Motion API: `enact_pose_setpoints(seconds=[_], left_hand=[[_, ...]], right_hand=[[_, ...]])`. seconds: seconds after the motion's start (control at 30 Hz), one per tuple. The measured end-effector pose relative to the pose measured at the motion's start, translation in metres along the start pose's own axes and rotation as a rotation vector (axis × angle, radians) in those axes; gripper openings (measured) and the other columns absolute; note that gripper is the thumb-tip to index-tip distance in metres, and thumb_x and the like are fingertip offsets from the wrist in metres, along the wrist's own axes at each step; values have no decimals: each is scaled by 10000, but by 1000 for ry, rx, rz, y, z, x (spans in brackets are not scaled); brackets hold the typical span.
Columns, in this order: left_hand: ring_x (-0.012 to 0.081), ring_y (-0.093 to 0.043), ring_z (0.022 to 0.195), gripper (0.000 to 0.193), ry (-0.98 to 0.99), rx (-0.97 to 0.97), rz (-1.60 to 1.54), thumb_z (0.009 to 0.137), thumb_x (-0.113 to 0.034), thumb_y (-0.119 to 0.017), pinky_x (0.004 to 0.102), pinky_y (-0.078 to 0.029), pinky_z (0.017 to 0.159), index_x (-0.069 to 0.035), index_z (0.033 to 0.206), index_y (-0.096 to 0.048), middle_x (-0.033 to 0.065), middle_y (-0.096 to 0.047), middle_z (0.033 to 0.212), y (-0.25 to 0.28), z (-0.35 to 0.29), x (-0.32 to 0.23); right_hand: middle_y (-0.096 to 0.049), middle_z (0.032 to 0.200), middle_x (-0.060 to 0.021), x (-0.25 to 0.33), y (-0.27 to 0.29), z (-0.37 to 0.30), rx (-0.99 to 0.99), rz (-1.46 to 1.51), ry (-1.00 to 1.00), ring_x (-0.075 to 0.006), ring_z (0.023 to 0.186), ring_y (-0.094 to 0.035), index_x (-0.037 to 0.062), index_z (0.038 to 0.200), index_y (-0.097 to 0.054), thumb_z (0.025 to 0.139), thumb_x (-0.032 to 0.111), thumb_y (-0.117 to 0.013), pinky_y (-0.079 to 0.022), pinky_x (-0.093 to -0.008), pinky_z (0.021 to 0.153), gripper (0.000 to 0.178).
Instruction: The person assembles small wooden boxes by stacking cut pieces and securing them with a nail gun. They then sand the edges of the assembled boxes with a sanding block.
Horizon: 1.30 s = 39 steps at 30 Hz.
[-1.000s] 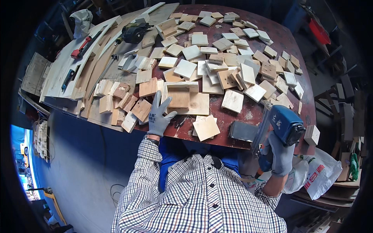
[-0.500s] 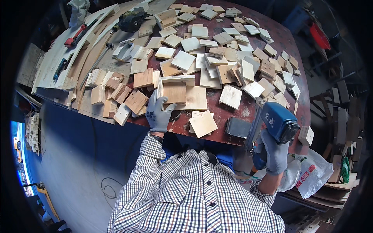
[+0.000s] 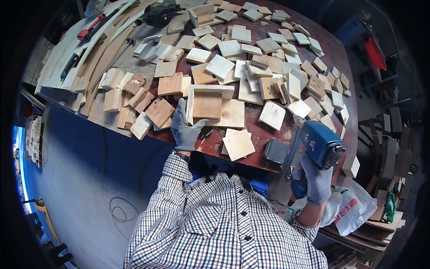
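My left hand, in a grey work glove, grips the lower left corner of a wooden assembly. Its thumb lies along the near edge and its fingers press against the outer left wall. In this assembly, light upright strips stand along the far and left sides of a brown square block. A flat pale board lies beside it to the right. My right hand, also gloved, is wrapped round the handle of a blue nail gun, held at the table's near right edge, apart from the assembly.
Loose square wood blocks cover much of the dark red table. A dark grey box sits near the front edge. Stacked blocks lie left of my left hand. Long boards, a red tool and a dark power tool are far left.
The table and its pieces have shifted slightly to the right in the view. My left hand stays on the wooden assembly, and my right hand still holds the nail gun in nearly the same place.
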<state>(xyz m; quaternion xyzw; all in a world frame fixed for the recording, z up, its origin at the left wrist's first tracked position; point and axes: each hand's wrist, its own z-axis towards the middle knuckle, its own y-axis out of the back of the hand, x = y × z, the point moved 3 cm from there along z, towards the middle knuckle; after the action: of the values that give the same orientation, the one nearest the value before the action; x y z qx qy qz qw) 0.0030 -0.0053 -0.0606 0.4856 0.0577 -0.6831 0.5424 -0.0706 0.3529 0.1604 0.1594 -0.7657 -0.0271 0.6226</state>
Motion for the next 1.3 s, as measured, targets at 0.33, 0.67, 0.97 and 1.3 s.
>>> enact_pose_setpoints(seconds=[0.33, 0.67, 0.97, 1.3], left_hand=[[366, -561, 1296, 1293, 77, 37, -169, 672, -453, -989, 474, -472, 1129, -21, 1641, -250, 212, -515, 1498, -3, 7, -7], [365, -381, 1544, 1061, -14, 200, -194, 726, -375, -963, 476, -364, 1252, -109, 1595, -414, 158, -427, 1641, 3, 20, 0], [377, -502, 1465, 882, -86, 148, -254, 727, -236, -974, 462, -440, 1206, -120, 1438, -466, 186, -537, 1542, -5, 15, 4], [377, -484, 1486, 858, -71, 124, -267, 697, -148, -969, 462, -452, 1208, -141, 1422, -510, 140, -581, 1507, -4, 19, 3]], right_hand=[[-659, 713, -32, 35, -71, 62, 496, -344, -99, -112, 573, -620, 13, 999, -696, 916, 227, -730, -501, -283, 529, 233], [-673, 723, -59, 21, -158, 126, 797, -608, -114, -143, 591, -661, 13, 963, -704, 862, 358, -714, -557, -304, 564, 359], [-686, 741, -61, 13, -161, 134, 784, -571, -68, -138, 604, -662, 9, 988, -718, 832, 330, -725, -559, -306, 576, 356], [-677, 709, -58, 17, -156, 128, 748, -534, -96, -141, 561, -642, 31, 926, -705, 841, 314, -712, -542, -316, 540, 296]])
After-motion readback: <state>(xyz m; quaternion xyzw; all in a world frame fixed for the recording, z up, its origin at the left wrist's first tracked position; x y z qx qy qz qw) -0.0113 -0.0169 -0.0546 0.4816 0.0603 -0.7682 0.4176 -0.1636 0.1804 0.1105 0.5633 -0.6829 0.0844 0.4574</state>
